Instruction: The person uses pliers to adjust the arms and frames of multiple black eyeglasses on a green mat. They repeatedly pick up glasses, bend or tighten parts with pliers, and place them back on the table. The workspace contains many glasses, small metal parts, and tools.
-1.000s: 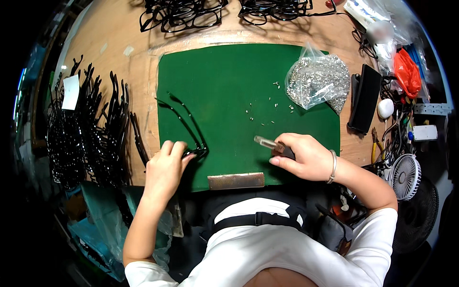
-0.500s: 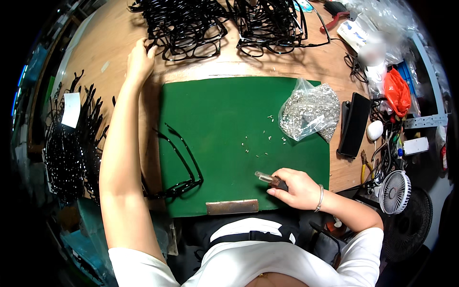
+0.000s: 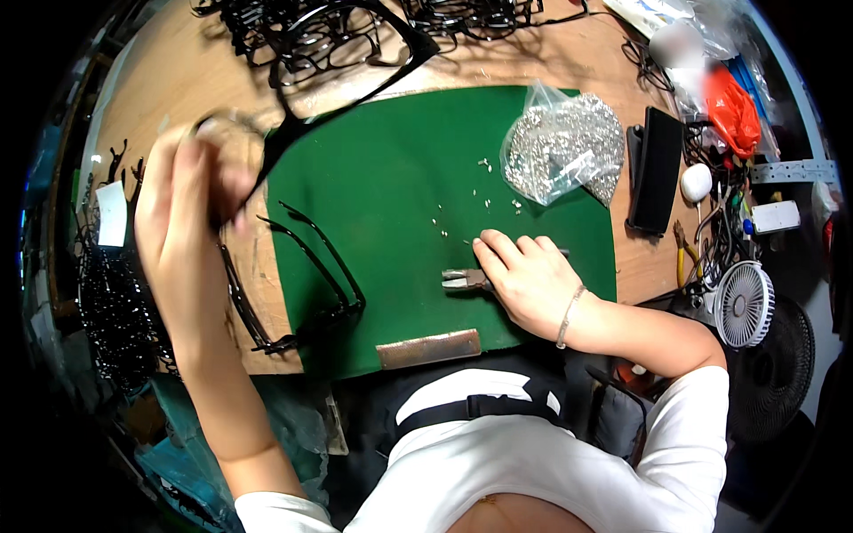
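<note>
My left hand (image 3: pixel 188 200), raised close to the camera and blurred, grips a black eyeglass frame (image 3: pixel 422 46) whose rims reach up and to the right. My right hand (image 3: pixel 538 284) lies palm down over a pair of pliers (image 3: pixel 466 281) on the green mat (image 3: pixel 400 178); the jaws stick out to the left and the fingers partly hide the handles. Another black pair of glasses (image 3: pixel 348 304) rests on the mat's left part, temples pointing away. A clear bag (image 3: pixel 564 147) of tiny silver metal pieces lies at the mat's far right, with several loose pieces beside it.
Piles of black eyeglass frames (image 3: pixel 471 19) cover the far table. At left are bundled dark temples (image 3: pixel 115 306) with a white slip (image 3: pixel 111 213). A black case (image 3: pixel 657 173), yellow-handled pliers (image 3: pixel 682 253) and a small white fan (image 3: pixel 745 304) stand right. A metal strip (image 3: pixel 428 348) sits at the near edge.
My left hand has come back from the far pile, lifting an eyeglass frame toward me. My right hand has moved slightly away from me and turned palm down over the pliers. The view has shifted.
</note>
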Tool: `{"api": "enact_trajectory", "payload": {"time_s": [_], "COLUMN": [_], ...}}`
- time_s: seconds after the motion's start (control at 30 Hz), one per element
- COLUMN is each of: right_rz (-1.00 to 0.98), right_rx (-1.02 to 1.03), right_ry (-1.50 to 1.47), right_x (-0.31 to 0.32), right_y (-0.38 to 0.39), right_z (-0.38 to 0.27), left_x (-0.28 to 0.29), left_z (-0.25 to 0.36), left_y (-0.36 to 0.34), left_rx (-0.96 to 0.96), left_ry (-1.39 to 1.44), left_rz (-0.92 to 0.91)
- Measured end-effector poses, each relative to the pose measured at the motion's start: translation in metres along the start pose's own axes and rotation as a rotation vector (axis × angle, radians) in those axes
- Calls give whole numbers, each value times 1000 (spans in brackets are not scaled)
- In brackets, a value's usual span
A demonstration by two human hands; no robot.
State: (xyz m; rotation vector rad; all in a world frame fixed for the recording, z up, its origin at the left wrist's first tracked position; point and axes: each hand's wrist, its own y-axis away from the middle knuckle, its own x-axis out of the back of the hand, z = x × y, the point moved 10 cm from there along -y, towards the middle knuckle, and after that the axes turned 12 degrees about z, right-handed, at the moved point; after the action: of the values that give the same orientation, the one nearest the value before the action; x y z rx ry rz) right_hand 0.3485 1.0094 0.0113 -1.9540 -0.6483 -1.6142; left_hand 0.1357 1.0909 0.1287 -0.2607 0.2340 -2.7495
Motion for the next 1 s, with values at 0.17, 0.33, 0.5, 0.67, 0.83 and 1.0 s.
{"api": "enact_trajectory", "payload": {"time_s": [0.17,0.33,0.5,0.67,0.83,1.0], "right_rz": [86,32,89,62,64,245], "right_rx": [-138,-295,-363,-253,-442,-515], "right_ry": [-322,-440,-399,-294,-651,-1113], "right_x": [26,1,-10,-15,21,66], "right_y": [10,-2,1,-3,8,26], "right_z": [14,49,50,39,39,14], "left_x": [1,-34,-46,-62,-81,-96], "left_z": [-2,-7,-22,-20,-21,-9], "left_y": [92,136,158,162,166,166], "left_rx": [487,426,385,282,253,3], "left_ry": [529,696,597,622,544,229], "left_rz": [78,-10,-83,-136,-197,-158]}}
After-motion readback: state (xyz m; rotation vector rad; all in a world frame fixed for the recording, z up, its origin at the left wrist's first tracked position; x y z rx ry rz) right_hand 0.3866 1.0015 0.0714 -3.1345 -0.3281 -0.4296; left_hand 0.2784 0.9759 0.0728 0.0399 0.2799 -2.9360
